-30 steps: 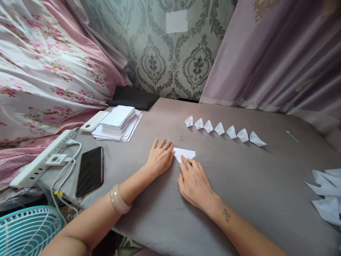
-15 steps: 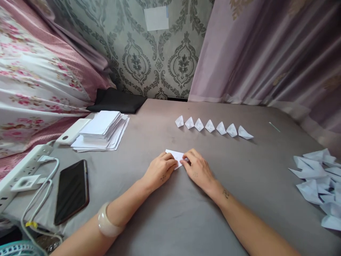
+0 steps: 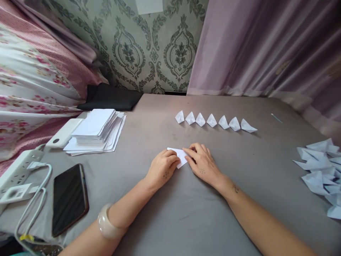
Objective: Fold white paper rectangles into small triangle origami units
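A small folded piece of white paper [image 3: 182, 158] lies on the grey cloth between my two hands. My left hand [image 3: 163, 166] is closed on its left part, fingers curled over the paper and hiding some of it. At the right edge of the paper, the thumb and forefinger of my right hand [image 3: 200, 161] touch it, with the other fingers bent behind. Beyond the hands, several folded paper boats [image 3: 211, 121] stand in a row.
At the left are a stack of white paper [image 3: 93, 129], a black phone [image 3: 69, 199], a white power strip [image 3: 20, 170] with cables, and a white box-like device [image 3: 64, 133]. A pile of folded paper shapes [image 3: 319, 167] lies at the right edge. A thin stick [image 3: 276, 118] lies far right.
My right hand has shifted slightly right, its fingers now at the paper's edge, so more of the paper shows. The whole view has tilted slightly downward.
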`<move>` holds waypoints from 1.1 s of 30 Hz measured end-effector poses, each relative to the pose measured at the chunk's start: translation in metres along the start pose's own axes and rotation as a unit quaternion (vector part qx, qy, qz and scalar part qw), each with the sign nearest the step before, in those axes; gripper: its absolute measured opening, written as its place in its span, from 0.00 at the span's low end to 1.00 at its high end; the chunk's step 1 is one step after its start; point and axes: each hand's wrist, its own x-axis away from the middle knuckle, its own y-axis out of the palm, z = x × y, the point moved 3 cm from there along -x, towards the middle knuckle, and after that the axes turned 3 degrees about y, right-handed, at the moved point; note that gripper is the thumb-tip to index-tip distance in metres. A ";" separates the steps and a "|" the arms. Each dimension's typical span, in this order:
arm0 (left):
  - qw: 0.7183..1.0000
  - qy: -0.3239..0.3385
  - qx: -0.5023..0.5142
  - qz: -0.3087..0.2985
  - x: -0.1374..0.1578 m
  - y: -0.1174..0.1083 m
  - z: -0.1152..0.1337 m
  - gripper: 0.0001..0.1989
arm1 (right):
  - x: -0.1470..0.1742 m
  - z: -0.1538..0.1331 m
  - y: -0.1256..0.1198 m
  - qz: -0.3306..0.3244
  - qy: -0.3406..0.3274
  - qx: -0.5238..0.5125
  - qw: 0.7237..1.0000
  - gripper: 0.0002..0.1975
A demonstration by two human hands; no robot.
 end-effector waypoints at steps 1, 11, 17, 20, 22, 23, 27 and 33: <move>1.000 -0.005 0.005 -0.001 0.000 0.001 -0.001 0.11 | 0.000 0.000 0.000 0.002 -0.001 0.000 1.000 0.16; 0.995 -0.073 -0.058 0.033 -0.006 -0.005 -0.016 0.28 | 0.000 -0.005 -0.002 0.032 -0.026 -0.020 0.999 0.12; 0.997 -0.020 -0.041 -0.066 -0.023 -0.014 -0.023 0.20 | -0.002 -0.005 -0.004 0.024 -0.041 -0.050 0.998 0.07; 0.994 -0.030 0.018 -0.104 -0.028 -0.016 -0.028 0.15 | -0.002 -0.004 -0.003 0.007 -0.048 -0.065 0.997 0.07; 0.992 -0.037 0.042 -0.113 -0.030 -0.018 -0.030 0.12 | -0.003 -0.003 -0.002 -0.005 -0.042 -0.071 0.997 0.07; 0.992 -0.038 0.048 -0.112 -0.030 -0.018 -0.031 0.10 | -0.004 -0.002 -0.001 -0.011 -0.038 -0.074 0.996 0.08; 0.994 -0.021 0.050 -0.096 -0.030 -0.019 -0.033 0.09 | -0.005 0.000 0.003 -0.027 -0.026 -0.075 0.996 0.10; 0.992 0.097 -0.040 -0.064 -0.027 -0.015 -0.036 0.10 | -0.001 -0.005 0.000 -0.023 -0.050 -0.047 0.997 0.11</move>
